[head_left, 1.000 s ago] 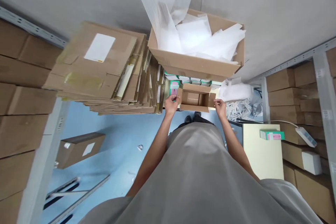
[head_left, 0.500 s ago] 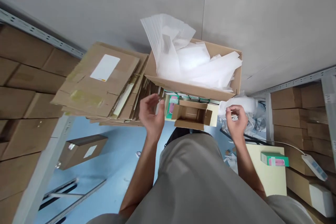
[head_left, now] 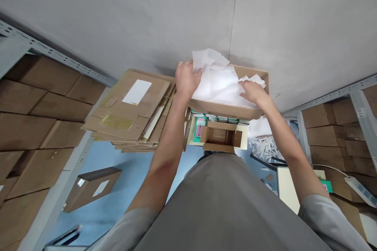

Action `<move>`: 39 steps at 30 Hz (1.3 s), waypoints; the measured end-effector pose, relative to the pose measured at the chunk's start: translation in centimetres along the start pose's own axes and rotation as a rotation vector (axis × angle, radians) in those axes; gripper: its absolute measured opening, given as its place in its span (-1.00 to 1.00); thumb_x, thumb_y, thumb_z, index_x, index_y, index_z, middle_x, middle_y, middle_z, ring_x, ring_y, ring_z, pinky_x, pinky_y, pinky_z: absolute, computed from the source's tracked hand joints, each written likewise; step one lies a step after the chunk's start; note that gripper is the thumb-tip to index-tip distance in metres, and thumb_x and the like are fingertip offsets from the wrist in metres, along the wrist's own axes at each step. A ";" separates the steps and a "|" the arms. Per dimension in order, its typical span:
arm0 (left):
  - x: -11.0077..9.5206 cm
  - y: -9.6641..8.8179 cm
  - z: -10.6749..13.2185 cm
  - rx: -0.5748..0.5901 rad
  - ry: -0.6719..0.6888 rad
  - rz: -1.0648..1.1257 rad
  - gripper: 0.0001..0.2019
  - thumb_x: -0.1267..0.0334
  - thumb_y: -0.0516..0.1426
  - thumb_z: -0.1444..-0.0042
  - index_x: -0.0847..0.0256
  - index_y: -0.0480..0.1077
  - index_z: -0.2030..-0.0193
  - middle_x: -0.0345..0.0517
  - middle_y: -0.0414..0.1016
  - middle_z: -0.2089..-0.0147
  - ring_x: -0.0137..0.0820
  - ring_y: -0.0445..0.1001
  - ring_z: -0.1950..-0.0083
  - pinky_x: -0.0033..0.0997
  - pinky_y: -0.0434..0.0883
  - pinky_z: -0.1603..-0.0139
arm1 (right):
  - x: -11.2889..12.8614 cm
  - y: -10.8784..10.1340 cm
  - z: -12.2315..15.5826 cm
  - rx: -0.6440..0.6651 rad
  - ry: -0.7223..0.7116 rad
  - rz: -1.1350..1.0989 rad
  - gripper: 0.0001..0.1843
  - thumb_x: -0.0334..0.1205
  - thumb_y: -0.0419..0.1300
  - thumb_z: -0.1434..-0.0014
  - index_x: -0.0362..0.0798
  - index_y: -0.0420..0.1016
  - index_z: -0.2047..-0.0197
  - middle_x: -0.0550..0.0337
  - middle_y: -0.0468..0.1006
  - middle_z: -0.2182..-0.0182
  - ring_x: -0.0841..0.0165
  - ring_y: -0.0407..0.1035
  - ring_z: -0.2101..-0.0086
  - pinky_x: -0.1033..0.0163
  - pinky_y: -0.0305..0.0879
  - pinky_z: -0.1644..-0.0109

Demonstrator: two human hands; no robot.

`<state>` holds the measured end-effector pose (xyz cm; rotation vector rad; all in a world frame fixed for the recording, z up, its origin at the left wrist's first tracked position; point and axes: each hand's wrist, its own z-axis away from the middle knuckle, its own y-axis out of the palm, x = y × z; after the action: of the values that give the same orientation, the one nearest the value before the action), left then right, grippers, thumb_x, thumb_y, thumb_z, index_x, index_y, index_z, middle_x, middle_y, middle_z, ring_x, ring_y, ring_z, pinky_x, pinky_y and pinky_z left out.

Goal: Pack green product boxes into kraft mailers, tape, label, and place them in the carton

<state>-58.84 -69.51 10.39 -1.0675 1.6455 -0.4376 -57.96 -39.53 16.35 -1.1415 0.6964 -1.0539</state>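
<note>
White foam sheets (head_left: 219, 86) fill an open cardboard box (head_left: 226, 109) by the wall. At the box's left end my left hand (head_left: 187, 80) is closed on the edge of the foam sheets, its thumb on the near side and its fingertips partly hidden. My right hand (head_left: 253, 92) lies over the right part of the sheets, touching them, with fingers stretched out and the thumb apart. Below, nearer my body, a small open carton (head_left: 220, 136) stands with its flaps spread and its inside visible. Left of it lies a green and pink box (head_left: 200, 127).
Flattened cardboard (head_left: 123, 111) is stacked left of the foam box. Shelves of brown cartons (head_left: 32, 125) flank both sides. A closed carton (head_left: 92, 188) sits on the blue floor. At right are white scraps (head_left: 266, 148) and a power strip (head_left: 361, 190).
Both hands have moved forward, up from beside the small carton to the foam sheets. The upright sheets at the box's left now stand lower and farther right. The camera view has shifted.
</note>
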 end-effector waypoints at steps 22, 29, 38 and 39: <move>-5.7 -7.1 6.1 0.087 0.644 0.267 -0.78 0.27 0.13 -0.52 0.08 0.58 -0.14 -0.06 0.67 -0.02 -0.12 0.69 -0.16 0.04 0.61 -0.35 | 5.2 -2.8 13.1 -0.712 0.053 -0.206 0.00 -0.14 0.08 -0.56 0.16 -0.42 -0.82 0.02 0.74 -0.22 0.20 0.68 0.24 0.08 0.67 0.08; -5.8 -11.1 13.5 0.190 0.643 0.385 -0.74 0.33 0.16 -0.45 0.04 0.65 -0.12 -0.11 0.69 0.05 -0.20 0.70 -0.05 -0.16 0.70 -0.14 | 7.4 2.1 20.0 -0.662 0.044 -0.170 -0.12 -0.12 0.07 -0.56 0.15 -0.14 -0.81 -0.11 0.56 -0.46 0.10 0.68 -0.05 0.14 0.70 0.14; -4.2 -6.0 22.6 0.755 0.627 0.384 -0.41 0.60 0.09 -0.25 -0.09 0.73 -0.17 -0.07 0.68 -0.02 -0.19 0.67 -0.11 -0.09 0.62 -0.24 | 8.8 9.8 23.0 0.030 0.158 -0.071 -0.20 -0.15 0.18 -0.51 0.27 0.16 -0.73 -0.12 0.54 -0.38 -0.06 0.65 -0.08 0.06 0.64 0.06; -3.9 -4.7 23.5 0.798 0.625 0.361 -0.43 0.61 0.09 -0.24 -0.04 0.74 -0.14 -0.04 0.68 -0.02 -0.17 0.66 -0.12 -0.07 0.61 -0.26 | 8.9 11.0 22.6 0.128 0.157 -0.057 -0.28 -0.18 0.15 -0.52 0.25 0.26 -0.68 -0.13 0.55 -0.36 -0.03 0.66 -0.06 0.10 0.60 0.05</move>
<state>-35.48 -63.49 7.70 -0.0191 1.8739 -1.1387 -31.50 -38.60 13.23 -0.9803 0.7121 -1.2286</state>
